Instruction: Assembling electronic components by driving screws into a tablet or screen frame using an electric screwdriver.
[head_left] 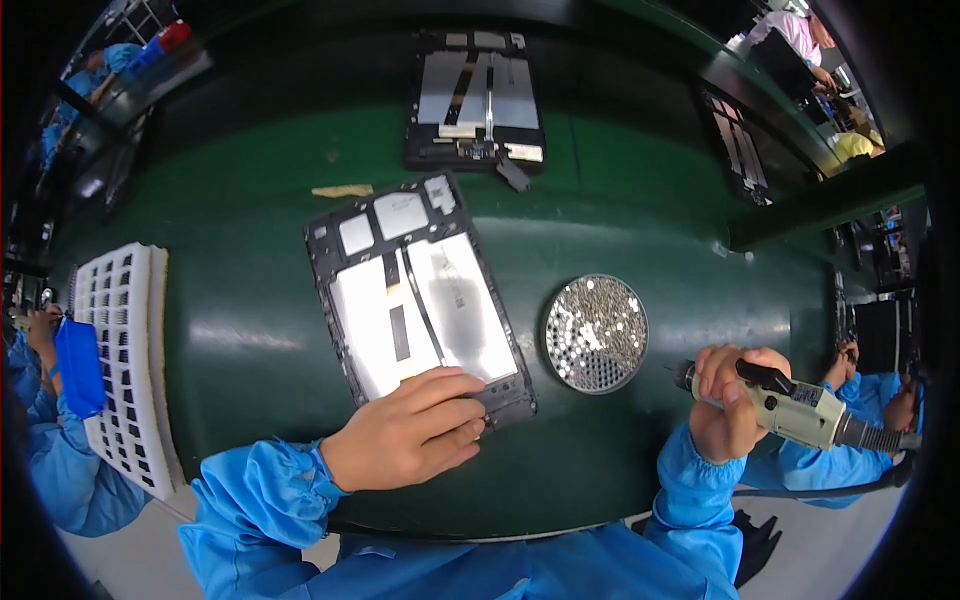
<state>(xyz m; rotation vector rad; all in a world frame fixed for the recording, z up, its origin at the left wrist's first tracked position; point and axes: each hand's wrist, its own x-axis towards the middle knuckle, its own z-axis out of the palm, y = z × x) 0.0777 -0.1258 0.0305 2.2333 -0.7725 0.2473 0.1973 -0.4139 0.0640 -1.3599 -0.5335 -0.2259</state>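
Observation:
My left hand (415, 430) lies over the lower edge of an opened tablet (345, 300), its fingers stretched out onto the black frame. The tablet sits tilted on the green table, with its silvery inside facing up. In my right hand (735, 395) is a pale electric screwdriver (810, 412), fingers wrapped round its body near the front. Its thin tip points left, apart from the tablet. Between the tablet and the screwdriver stands a round dish (597, 335) of small metal screws, with a holed plate showing through.
Another opened tablet (478, 100) lies at the back, with a small dark piece (513, 176) beside it. A yellowish strip (342, 190) is nearby. At left stands a white foam tray (155, 370) of black parts, with a blue object (80, 367). A green bar (820, 205) crosses at right. Co-workers sit at both sides.

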